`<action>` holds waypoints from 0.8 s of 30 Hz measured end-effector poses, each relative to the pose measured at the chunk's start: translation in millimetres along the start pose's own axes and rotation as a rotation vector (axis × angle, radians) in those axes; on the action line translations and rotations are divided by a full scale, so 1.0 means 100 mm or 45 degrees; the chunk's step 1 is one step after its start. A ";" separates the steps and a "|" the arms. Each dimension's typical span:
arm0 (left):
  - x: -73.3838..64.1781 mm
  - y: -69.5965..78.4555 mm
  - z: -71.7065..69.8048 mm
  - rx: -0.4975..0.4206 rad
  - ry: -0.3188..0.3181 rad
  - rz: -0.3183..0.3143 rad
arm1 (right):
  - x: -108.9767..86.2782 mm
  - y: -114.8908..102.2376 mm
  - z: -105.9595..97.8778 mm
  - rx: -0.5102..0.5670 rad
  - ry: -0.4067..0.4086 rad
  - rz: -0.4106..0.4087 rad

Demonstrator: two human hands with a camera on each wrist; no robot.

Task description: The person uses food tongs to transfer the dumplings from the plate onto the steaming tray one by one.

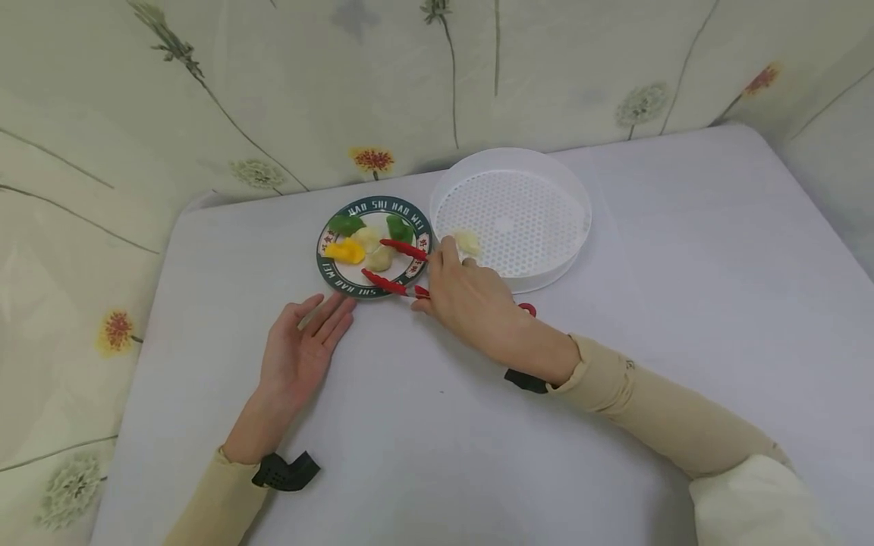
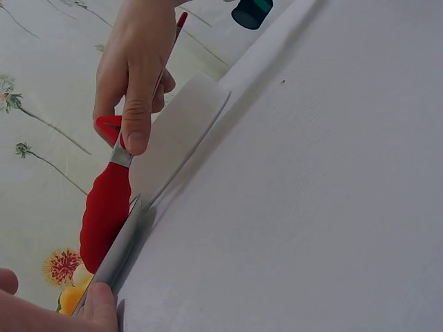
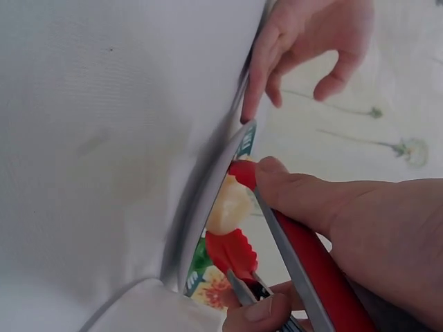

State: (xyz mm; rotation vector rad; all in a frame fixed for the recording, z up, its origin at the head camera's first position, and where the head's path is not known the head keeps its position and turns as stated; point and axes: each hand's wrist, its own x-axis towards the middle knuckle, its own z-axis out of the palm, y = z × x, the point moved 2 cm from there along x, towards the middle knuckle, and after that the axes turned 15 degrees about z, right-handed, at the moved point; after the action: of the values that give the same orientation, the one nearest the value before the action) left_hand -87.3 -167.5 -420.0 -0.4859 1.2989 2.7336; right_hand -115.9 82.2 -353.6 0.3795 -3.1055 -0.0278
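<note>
My right hand [image 1: 471,299] grips red-tipped tongs [image 1: 385,283], whose spread tips reach over a round plate [image 1: 324,265] with a dark green lettered rim. On the plate lie a yellow piece [image 1: 344,251], two green pieces [image 1: 346,224] and two pale, dumpling-like pieces [image 1: 379,258]; one pale piece sits between the tong tips, and whether they touch it I cannot tell. My left hand [image 1: 300,356] lies palm up with straight fingers, its fingertips at the plate's near edge. In the right wrist view, a fingertip of the left hand [image 3: 297,48] meets the plate rim [image 3: 208,190].
Right of the plate stands a round white basket [image 1: 512,284] with a perforated bottom. A pale piece [image 1: 467,242] lies inside it near the left wall. Everything rests on a white-covered table [image 1: 423,425], with a flower-patterned cloth [image 1: 546,68] behind.
</note>
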 end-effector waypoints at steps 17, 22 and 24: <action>0.00 -0.03 -0.02 -0.003 0.014 0.006 | -0.04 -0.02 0.07 0.031 0.023 -0.010; 0.00 -0.03 -0.03 -0.011 0.008 0.000 | -0.04 0.00 0.06 0.052 -0.007 0.001; 0.00 -0.02 -0.02 -0.021 0.003 -0.006 | -0.04 0.01 0.06 0.071 -0.022 0.000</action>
State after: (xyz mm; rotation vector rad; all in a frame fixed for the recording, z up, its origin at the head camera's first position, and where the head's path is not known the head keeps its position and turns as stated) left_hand -86.1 -167.8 -422.6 -0.4933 1.2752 2.7432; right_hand -112.6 83.9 -359.2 0.3830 -3.1286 0.0560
